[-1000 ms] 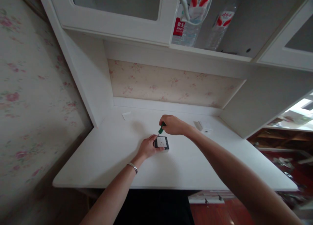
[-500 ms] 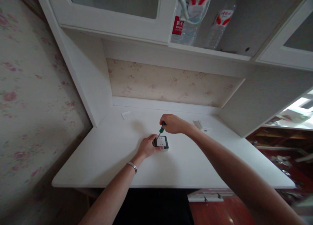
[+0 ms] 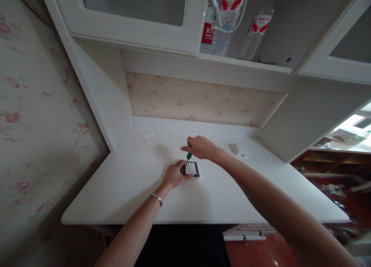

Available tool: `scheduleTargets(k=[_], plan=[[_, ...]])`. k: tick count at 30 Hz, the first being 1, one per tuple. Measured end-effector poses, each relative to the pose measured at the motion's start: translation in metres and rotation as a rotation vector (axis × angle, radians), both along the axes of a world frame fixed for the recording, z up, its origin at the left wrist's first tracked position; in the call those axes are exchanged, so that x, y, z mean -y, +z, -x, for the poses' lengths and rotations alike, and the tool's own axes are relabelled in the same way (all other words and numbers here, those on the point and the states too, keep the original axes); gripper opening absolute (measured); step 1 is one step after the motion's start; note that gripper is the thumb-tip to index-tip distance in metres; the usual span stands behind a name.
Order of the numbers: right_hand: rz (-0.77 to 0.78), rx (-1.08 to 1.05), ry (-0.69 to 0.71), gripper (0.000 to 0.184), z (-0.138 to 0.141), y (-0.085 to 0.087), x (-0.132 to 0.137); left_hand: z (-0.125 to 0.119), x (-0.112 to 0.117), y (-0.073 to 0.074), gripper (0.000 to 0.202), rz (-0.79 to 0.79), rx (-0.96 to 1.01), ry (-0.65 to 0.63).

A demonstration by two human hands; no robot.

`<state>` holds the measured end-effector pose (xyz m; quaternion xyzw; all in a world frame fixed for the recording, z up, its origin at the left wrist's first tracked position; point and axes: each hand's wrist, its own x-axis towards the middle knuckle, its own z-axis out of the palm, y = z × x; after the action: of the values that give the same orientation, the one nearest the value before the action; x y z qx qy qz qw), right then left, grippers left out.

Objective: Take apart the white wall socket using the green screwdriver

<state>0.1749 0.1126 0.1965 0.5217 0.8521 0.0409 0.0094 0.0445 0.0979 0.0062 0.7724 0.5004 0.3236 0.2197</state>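
Observation:
A wall socket (image 3: 191,168) with a white face and black edging lies face up on the white desk (image 3: 121,185). My left hand (image 3: 174,174) grips it from the left, thumb along the near side and fingers on the far left corner. My right hand (image 3: 201,147) holds a screwdriver (image 3: 189,156) by its green handle, with the thumb sticking out to the left. The screwdriver leans slightly, its shaft pointing down to the left edge of the socket. Exactly where the tip rests is too small to make out.
A thin white piece (image 3: 149,138) lies at the desk's back left. A white frame-like part (image 3: 242,151) lies back right. Above hangs a cabinet with plastic bottles (image 3: 257,29) and a pale cable (image 3: 213,5). A side panel (image 3: 315,116) bounds the desk on the right.
My right hand has shifted a little left, and its thumb has gone from wrapped to stretched out on the screwdriver handle. My left hand and the socket stay in place.

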Motion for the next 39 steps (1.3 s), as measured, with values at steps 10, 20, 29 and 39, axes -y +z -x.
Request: scheduleTargets(k=[10,20,29,39], plan=[[0.038,-0.02,0.05,0.023,-0.005,0.001,-0.002,0.0,0.001,0.002,0.07,0.006,0.024,-0.008],[0.063,-0.015,0.07,0.026,-0.004,0.007,-0.001,0.0,-0.001,-0.004,0.069,-0.01,0.028,-0.003],[0.079,-0.021,0.061,0.026,-0.006,0.005,-0.003,0.0,-0.002,-0.004,0.07,-0.014,0.01,-0.007],[0.067,-0.019,-0.001,0.033,0.004,0.005,0.0,0.0,-0.001,-0.002,0.066,-0.037,0.032,-0.01]])
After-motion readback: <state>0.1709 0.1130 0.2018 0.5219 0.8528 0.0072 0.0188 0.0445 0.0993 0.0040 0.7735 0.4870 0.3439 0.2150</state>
